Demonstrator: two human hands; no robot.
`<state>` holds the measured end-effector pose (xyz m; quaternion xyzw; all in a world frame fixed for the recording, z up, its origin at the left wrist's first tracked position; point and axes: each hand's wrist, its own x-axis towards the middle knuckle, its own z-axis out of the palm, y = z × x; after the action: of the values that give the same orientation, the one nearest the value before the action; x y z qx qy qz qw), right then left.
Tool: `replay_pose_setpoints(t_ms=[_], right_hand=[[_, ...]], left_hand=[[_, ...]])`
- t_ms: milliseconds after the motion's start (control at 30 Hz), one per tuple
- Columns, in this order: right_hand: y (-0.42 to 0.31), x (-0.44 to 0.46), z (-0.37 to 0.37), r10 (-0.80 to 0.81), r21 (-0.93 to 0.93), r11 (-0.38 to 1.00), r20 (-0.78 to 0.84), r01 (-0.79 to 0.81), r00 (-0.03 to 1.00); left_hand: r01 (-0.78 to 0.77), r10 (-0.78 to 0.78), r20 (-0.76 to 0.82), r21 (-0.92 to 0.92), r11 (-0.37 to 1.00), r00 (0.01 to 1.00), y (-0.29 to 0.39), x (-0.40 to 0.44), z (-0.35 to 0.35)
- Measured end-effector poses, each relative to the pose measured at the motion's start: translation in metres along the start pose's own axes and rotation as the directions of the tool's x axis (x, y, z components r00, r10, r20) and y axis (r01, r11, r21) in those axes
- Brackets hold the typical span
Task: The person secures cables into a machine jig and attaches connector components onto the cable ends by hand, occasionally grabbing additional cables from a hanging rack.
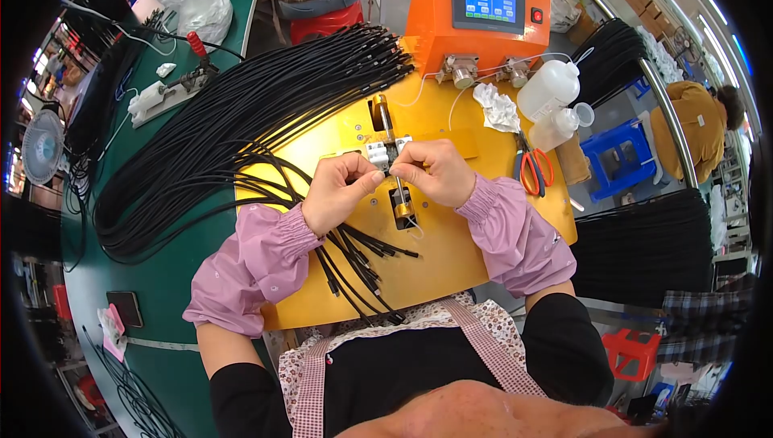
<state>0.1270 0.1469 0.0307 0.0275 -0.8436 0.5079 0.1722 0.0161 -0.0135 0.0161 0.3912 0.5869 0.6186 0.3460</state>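
Observation:
My left hand (336, 190) is closed in a pinch at the near left side of a small metal fixture (377, 154), with thumb and forefinger together. My right hand (437, 171) pinches at the fixture's right side, its fingertips close to those of the left. Whatever lies between the fingertips is too small and covered to make out. The fixture sits on a yellow work plate (451, 253), between two brass-coloured cylindrical parts, a far one (379, 101) and a near one (403, 209). Loose black cable ends (366, 265) lie beside and below my left wrist.
A large bundle of black cables (241, 108) spreads across the left. Behind stands an orange machine (439, 11) with a lit screen. White plastic bottles (550, 90), crumpled tissue (497, 108) and red-handled cutters (533, 168) lie right. A seated person (699, 128) is at far right.

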Motion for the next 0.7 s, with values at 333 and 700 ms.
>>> replay_pose_setpoints(t_ms=[333,700], right_hand=[[0.0,0.003,-0.002,-0.065,-0.105,0.993,-0.028,0.061,0.998],[0.003,-0.002,0.005,0.014,0.009,1.0,-0.003,-0.014,1.0]], left_hand=[[-0.026,0.016,0.057,0.165,0.986,0.998,0.002,0.004,-0.004],[0.025,-0.032,0.083,0.078,0.997,0.996,0.001,0.001,-0.004]])
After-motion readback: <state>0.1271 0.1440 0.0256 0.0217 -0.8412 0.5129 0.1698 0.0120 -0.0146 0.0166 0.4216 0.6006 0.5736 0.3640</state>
